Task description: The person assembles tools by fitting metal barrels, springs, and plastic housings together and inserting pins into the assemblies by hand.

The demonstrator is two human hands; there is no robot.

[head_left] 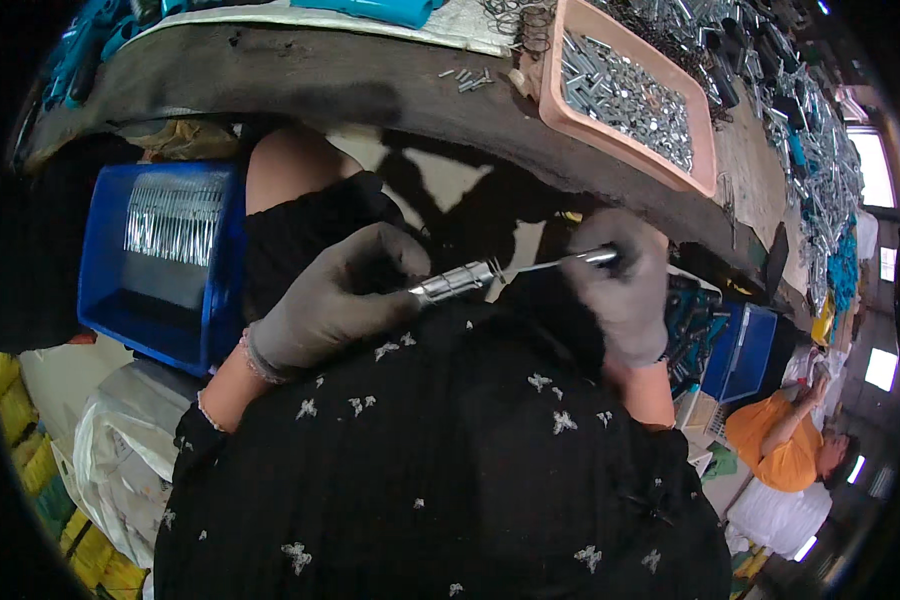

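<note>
Holding metal cylinder in left hand, between both hands; gripping thin rod in right hand, aimed at cylinder's coiled end, can't tell if touching; best keep rod and cylinder in line, avoid side load; mind bench edge ahead of both hands; beyond right hand, see pink tray of small parts; left of left hand, see blue bin of metal rods.

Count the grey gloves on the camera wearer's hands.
2: one on the left hand, which holds a silver cylindrical part; one on the right hand, which holds a slim metal tool. Both are in plain view.
</note>
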